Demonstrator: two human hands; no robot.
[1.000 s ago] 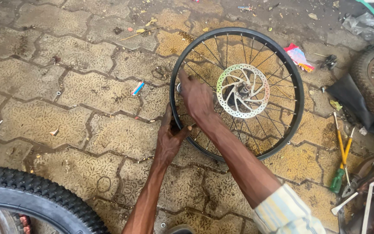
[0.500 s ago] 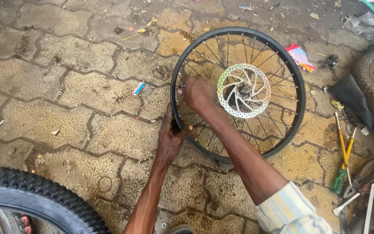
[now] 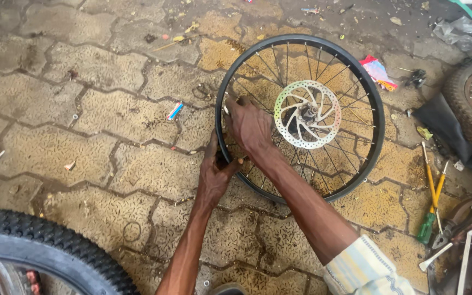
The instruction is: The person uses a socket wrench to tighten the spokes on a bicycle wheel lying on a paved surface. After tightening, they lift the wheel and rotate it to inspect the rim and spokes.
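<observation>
With the left hand (image 3: 214, 177) pinching the rim (image 3: 224, 147) and the right hand (image 3: 251, 127) spread flat on the spokes (image 3: 258, 98), fingers may catch between spokes if the wheel slips.

Left hand (image 3: 214, 177) seemingly in a closed grip (fingers hidden); right hand (image 3: 251, 127) lies flat.
</observation>
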